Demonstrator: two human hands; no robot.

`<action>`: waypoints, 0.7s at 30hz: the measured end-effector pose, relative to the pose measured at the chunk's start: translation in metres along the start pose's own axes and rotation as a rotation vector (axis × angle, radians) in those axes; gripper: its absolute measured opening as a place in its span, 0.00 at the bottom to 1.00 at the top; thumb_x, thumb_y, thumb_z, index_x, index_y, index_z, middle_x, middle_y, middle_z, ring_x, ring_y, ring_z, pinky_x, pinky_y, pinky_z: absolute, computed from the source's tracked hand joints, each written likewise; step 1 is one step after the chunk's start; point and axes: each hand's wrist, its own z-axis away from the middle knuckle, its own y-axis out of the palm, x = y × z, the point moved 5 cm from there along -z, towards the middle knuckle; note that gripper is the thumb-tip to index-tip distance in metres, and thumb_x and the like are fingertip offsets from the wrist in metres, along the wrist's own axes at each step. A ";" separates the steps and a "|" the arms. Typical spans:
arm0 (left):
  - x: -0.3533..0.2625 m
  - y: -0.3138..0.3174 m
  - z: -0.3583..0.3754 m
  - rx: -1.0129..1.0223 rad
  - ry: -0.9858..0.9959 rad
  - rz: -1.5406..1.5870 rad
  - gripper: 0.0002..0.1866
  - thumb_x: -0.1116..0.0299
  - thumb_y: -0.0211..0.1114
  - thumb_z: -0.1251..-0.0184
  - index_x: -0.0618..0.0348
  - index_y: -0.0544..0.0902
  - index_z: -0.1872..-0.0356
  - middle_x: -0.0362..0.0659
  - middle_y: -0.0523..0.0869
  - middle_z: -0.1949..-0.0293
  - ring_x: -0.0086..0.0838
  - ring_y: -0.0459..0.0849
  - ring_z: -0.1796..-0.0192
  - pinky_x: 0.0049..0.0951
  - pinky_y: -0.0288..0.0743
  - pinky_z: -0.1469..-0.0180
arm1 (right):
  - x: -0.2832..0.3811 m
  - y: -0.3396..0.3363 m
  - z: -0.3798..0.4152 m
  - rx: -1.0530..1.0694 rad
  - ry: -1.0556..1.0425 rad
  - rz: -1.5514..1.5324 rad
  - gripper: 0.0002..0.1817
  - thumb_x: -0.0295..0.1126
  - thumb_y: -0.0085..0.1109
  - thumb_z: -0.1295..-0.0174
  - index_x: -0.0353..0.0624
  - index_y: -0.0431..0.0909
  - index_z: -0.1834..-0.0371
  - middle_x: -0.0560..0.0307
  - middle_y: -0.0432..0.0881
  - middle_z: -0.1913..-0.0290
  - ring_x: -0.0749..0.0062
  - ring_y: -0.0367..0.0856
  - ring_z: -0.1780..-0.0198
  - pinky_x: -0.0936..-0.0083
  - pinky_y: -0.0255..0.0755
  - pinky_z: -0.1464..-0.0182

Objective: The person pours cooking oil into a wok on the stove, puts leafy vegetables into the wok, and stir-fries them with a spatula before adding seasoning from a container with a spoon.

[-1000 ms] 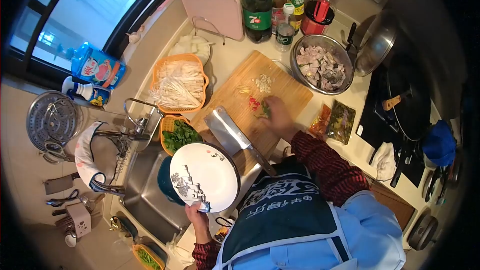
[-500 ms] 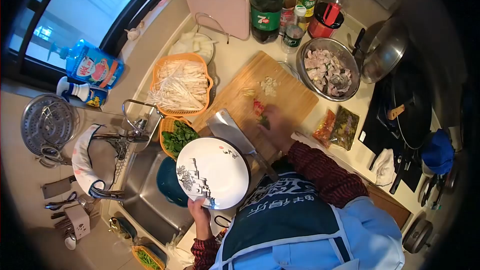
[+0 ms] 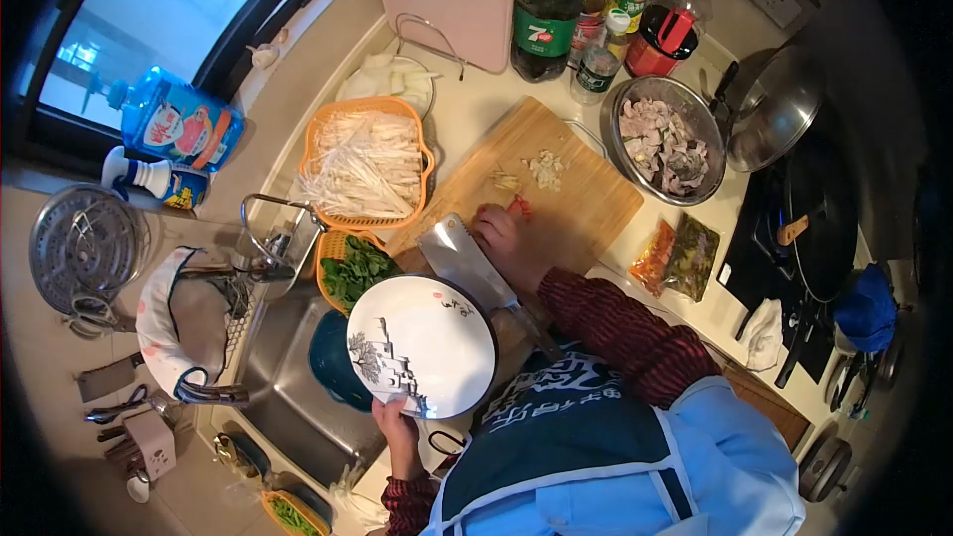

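Observation:
My left hand grips the lower rim of a white plate with a black ink drawing, tilted over the sink's edge. My right hand is down on the wooden cutting board, its fingers curled over chopped chili. Some red chili shows past the fingers; the rest is hidden. Just left of that hand a cleaver lies flat, its handle toward me. Chopped garlic and a small pile of pale yellowish shreds sit farther up the board.
Baskets of enoki mushrooms and leafy greens stand left of the board. A teal bowl is in the sink. To the right are a metal bowl of cut meat or fish, seasoning packets and the stove.
My right hand has moved left across the board, closer to the cleaver, and now covers most of the chili. The plate stays in my left hand, nearly unmoved.

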 end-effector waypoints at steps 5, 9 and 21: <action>0.000 0.001 0.000 0.025 -0.001 0.029 0.22 0.77 0.51 0.56 0.72 0.68 0.55 0.46 0.76 0.58 0.29 0.74 0.57 0.23 0.64 0.52 | 0.000 0.001 -0.035 -0.047 -0.122 -0.028 0.08 0.25 0.51 0.53 0.34 0.69 0.70 0.47 0.68 0.61 0.55 0.65 0.52 0.68 0.61 0.49; 0.007 -0.001 0.000 0.025 -0.028 0.036 0.22 0.77 0.51 0.56 0.71 0.68 0.54 0.46 0.75 0.57 0.28 0.74 0.56 0.24 0.63 0.51 | 0.005 -0.005 -0.047 0.055 -0.062 -0.102 0.07 0.28 0.49 0.49 0.35 0.69 0.72 0.50 0.71 0.65 0.57 0.67 0.57 0.67 0.62 0.56; 0.020 0.005 -0.004 0.039 0.009 0.004 0.22 0.74 0.50 0.56 0.70 0.67 0.54 0.46 0.75 0.58 0.30 0.74 0.58 0.24 0.66 0.54 | -0.005 -0.036 -0.047 -0.063 0.318 -0.354 0.10 0.32 0.42 0.42 0.36 0.70 0.68 0.45 0.73 0.73 0.52 0.72 0.67 0.67 0.65 0.63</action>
